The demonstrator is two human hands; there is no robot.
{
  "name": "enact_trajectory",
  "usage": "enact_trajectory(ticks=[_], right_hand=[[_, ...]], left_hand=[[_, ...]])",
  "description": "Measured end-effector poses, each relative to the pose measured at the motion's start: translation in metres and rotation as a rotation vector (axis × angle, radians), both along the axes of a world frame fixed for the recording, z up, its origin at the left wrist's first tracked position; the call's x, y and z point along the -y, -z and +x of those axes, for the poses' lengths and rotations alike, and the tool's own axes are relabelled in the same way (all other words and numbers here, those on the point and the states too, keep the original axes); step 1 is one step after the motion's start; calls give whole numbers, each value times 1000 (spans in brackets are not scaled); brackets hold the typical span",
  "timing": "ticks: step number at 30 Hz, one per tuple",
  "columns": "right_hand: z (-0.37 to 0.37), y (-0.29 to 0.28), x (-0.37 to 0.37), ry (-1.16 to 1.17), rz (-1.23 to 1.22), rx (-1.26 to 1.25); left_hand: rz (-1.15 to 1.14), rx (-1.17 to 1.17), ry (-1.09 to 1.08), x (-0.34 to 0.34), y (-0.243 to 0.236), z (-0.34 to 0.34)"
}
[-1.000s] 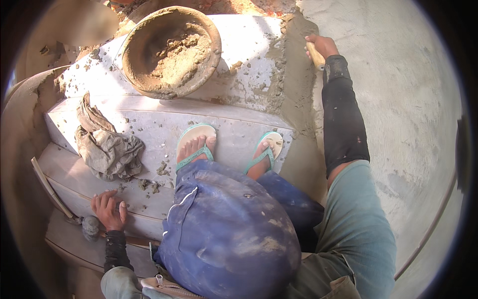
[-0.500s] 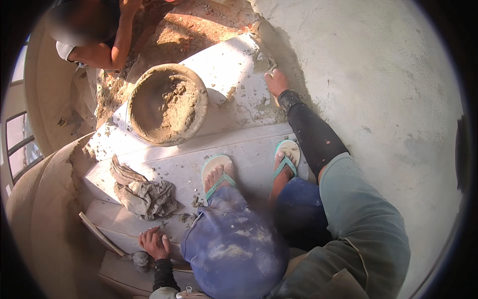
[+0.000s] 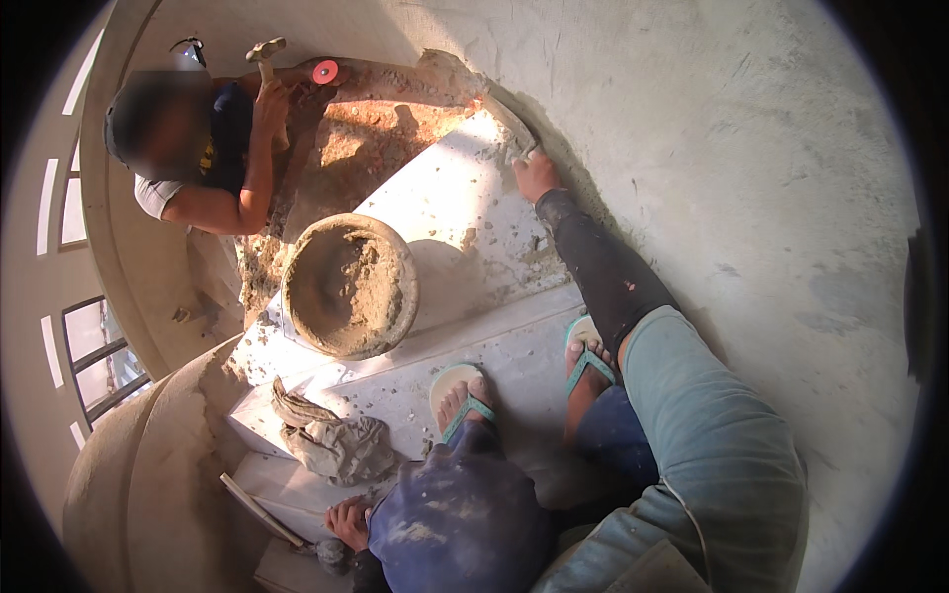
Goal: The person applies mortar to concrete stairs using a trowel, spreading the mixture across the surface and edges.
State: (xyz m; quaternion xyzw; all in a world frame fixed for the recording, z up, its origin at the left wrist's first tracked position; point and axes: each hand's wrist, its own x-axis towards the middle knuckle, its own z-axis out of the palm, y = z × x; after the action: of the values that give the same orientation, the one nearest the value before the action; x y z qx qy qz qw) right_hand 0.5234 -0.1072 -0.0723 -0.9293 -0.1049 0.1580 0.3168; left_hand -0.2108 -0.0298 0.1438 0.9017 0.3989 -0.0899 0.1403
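My right hand (image 3: 537,176) reaches along the joint between the white tiled step (image 3: 435,188) and the curved plastered wall. Its fingers are closed, and what they hold by the grey mortar in that joint is too small to make out. Low on the left, my left hand (image 3: 348,521) rests beside my knee on the edge of a lower step, fingers laid over it and holding nothing. Between my arms and the other person, a round basin (image 3: 410,287) caked with mortar stands on the tiles, part filled with wet mix.
A crumpled dirty cloth (image 3: 341,447) lies on the steps. Below it are a pale handle (image 3: 259,509) and a dark grey rounded lump (image 3: 334,555). At the upper left another person grips a hammer (image 3: 265,51), near a red disc (image 3: 325,72). My sandalled feet stand on the step.
The view has shifted, so the scene sits lower and further right. The other person's raised hammer and the red disc now show fully. My right hand has moved further up along the wall joint.
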Motion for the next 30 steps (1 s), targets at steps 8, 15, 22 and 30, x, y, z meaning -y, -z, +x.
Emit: enact_trajectory(ticks=[8, 15, 22, 30], right_hand=[[-10, -44, 0, -10, -47, 34], [-31, -61, 35, -40, -56, 156], [-53, -25, 90, -119, -279, 39], [-42, -26, 83, -47, -182, 66]], left_hand=[[32, -23, 15, 3, -5, -8], [-20, 96, 30, 0, -9, 13], [-57, 146, -6, 1, -9, 20], [-12, 168, -52, 5, -15, 18]])
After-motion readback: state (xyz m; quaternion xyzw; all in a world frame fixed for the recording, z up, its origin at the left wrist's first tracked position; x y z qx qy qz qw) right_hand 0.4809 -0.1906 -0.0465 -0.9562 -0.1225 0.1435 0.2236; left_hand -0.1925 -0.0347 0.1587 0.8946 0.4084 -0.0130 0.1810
